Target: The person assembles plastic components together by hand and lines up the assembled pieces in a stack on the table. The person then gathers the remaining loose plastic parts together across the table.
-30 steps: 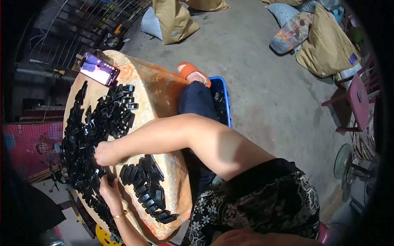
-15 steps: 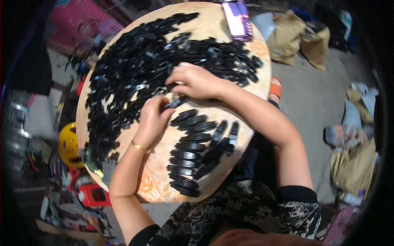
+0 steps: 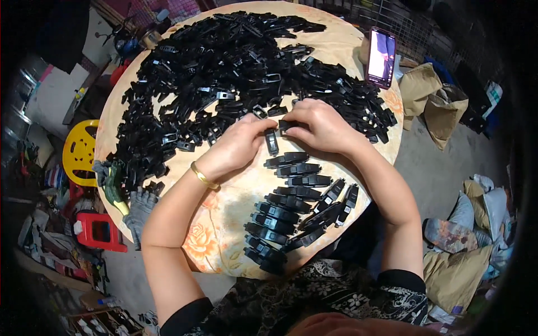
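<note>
My left hand [image 3: 242, 141] is closed, its thumb and finger pinching a narrow black plastic part [image 3: 272, 143] over the table. Right beside it my right hand [image 3: 322, 127] is also closed, fingertips on a small black plastic piece [image 3: 284, 125] that they partly cover. The two sets of fingertips nearly meet. Beyond the hands spreads a big loose heap of black plastic parts [image 3: 224, 61]. Nearer to me, similar longer black parts lie side by side in a slanting row [image 3: 274, 211], with several more [image 3: 330, 204] to its right.
The round table [image 3: 196, 224] has a floral cover. A lit phone [image 3: 382, 59] stands at its far right edge. A grey glove [image 3: 140, 211] and a green vegetable-like object [image 3: 114, 187] lie at the left edge. Yellow [image 3: 80, 152] and red stools [image 3: 100, 231] stand left; sacks [image 3: 457, 274] lie right.
My hands have come closer together, fingertips almost meeting at the black parts. The whole view has shifted, so the table and heap appear turned. The row of parts looks much the same.
</note>
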`<action>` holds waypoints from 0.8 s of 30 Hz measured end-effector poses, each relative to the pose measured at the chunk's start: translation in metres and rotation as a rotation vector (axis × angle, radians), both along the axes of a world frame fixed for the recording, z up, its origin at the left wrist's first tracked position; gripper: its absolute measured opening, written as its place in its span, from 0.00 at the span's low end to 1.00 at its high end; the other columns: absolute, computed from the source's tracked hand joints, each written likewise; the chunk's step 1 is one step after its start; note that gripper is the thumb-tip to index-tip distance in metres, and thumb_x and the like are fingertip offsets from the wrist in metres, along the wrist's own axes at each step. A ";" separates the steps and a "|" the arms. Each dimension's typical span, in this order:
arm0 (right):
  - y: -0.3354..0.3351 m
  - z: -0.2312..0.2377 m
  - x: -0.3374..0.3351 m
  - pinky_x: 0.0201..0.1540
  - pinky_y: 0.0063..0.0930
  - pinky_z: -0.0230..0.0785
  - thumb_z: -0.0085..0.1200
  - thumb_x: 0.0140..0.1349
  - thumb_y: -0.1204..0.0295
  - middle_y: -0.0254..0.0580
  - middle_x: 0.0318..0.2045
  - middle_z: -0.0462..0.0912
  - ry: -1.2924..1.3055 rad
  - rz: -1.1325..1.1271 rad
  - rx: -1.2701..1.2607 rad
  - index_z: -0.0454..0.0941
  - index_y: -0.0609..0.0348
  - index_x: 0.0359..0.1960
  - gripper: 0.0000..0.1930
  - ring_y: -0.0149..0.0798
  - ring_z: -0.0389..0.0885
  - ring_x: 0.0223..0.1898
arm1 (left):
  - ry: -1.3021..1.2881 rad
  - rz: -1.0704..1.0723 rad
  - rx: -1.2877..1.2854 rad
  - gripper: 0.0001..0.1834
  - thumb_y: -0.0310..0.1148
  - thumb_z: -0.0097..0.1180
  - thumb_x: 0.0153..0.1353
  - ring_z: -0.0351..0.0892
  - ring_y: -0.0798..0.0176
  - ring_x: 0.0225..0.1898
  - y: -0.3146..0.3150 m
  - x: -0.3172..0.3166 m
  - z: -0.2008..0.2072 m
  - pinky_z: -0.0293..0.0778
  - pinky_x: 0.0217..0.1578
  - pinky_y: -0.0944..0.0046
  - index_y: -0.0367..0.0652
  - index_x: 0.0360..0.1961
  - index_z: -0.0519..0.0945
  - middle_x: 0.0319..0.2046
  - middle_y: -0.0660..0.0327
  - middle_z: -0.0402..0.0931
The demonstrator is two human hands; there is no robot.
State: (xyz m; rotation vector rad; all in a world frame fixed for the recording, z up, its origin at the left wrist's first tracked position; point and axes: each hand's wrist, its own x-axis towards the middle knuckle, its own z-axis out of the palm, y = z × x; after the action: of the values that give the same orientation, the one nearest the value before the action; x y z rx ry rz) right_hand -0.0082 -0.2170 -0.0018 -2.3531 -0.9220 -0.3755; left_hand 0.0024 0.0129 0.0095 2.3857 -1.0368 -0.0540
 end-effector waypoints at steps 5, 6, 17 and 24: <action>0.004 0.003 -0.003 0.42 0.41 0.71 0.63 0.50 0.69 0.50 0.29 0.81 0.126 0.059 0.024 0.83 0.62 0.35 0.12 0.52 0.79 0.37 | -0.211 0.097 -0.097 0.12 0.30 0.66 0.49 0.74 0.50 0.38 -0.005 -0.003 -0.012 0.70 0.43 0.57 0.37 0.34 0.79 0.34 0.53 0.72; 0.005 0.003 -0.003 0.42 0.41 0.71 0.63 0.50 0.69 0.50 0.29 0.81 0.127 0.063 0.020 0.83 0.62 0.35 0.12 0.52 0.79 0.37 | -0.210 0.102 -0.101 0.12 0.30 0.66 0.49 0.74 0.50 0.38 -0.005 -0.004 -0.013 0.70 0.43 0.57 0.37 0.34 0.79 0.34 0.53 0.72; 0.012 0.001 0.001 0.42 0.41 0.71 0.65 0.46 0.71 0.50 0.29 0.80 0.176 0.095 -0.009 0.83 0.63 0.33 0.12 0.52 0.79 0.36 | -0.128 0.034 -0.087 0.12 0.29 0.70 0.44 0.79 0.55 0.31 -0.003 0.002 -0.011 0.73 0.32 0.61 0.35 0.29 0.82 0.27 0.54 0.77; 0.012 0.009 0.006 0.41 0.39 0.71 0.61 0.53 0.65 0.49 0.31 0.80 0.471 0.065 -0.228 0.83 0.61 0.34 0.12 0.50 0.79 0.36 | 0.139 -0.143 0.103 0.15 0.37 0.69 0.49 0.79 0.56 0.30 -0.008 0.007 0.007 0.74 0.34 0.60 0.36 0.29 0.82 0.28 0.54 0.78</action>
State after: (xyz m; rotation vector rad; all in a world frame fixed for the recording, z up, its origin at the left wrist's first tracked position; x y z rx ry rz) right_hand -0.0026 -0.2054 0.0070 -2.4463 -0.8385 0.3182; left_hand 0.0090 0.0050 0.0161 2.3569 -1.1608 -0.3271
